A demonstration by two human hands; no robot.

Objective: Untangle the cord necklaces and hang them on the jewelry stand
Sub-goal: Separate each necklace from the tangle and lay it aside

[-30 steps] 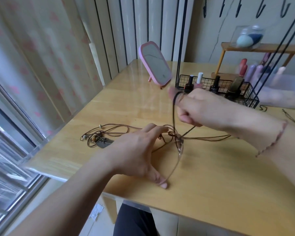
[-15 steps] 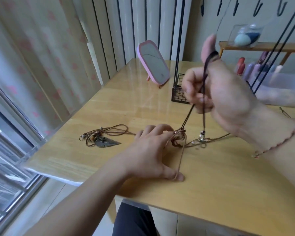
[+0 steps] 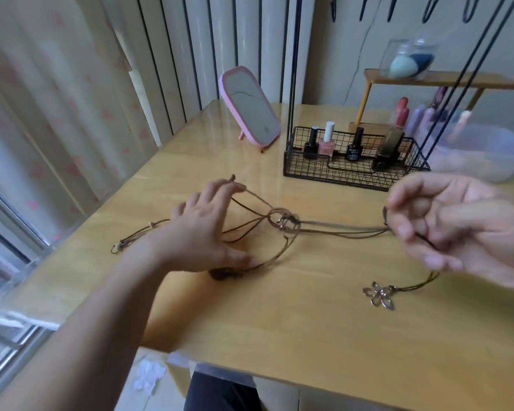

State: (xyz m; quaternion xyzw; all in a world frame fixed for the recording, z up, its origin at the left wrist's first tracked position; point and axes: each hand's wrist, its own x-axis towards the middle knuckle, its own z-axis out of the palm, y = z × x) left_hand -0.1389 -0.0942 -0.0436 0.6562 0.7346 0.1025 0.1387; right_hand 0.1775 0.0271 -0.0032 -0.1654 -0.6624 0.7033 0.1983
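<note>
Brown cord necklaces (image 3: pixel 333 231) lie stretched across the wooden table (image 3: pixel 309 336), knotted together at a tangle (image 3: pixel 282 219) in the middle. My left hand (image 3: pixel 202 232) pinches a cord end at its fingertips and holds a loop down with its thumb. My right hand (image 3: pixel 451 223) grips the cords at the right, pulled taut from the tangle. A metal flower pendant (image 3: pixel 379 294) lies on the table below my right hand, on a cord running up to it. The black jewelry stand (image 3: pixel 293 69) rises behind its wire basket (image 3: pixel 353 170), with hooks (image 3: pixel 431 7) at the top.
A pink mirror (image 3: pixel 250 109) stands at the back. Nail polish bottles (image 3: pixel 327 143) sit in the wire basket. A small wooden shelf (image 3: pixel 439 80) with a sponge jar and a clear plastic box (image 3: pixel 481 152) stand at the back right. Curtains and a window run along the left.
My right hand came down from above the table and moved right, pulling the cords taut. The flower pendant now lies clear of the tangle. My left hand lifted a cord end.
</note>
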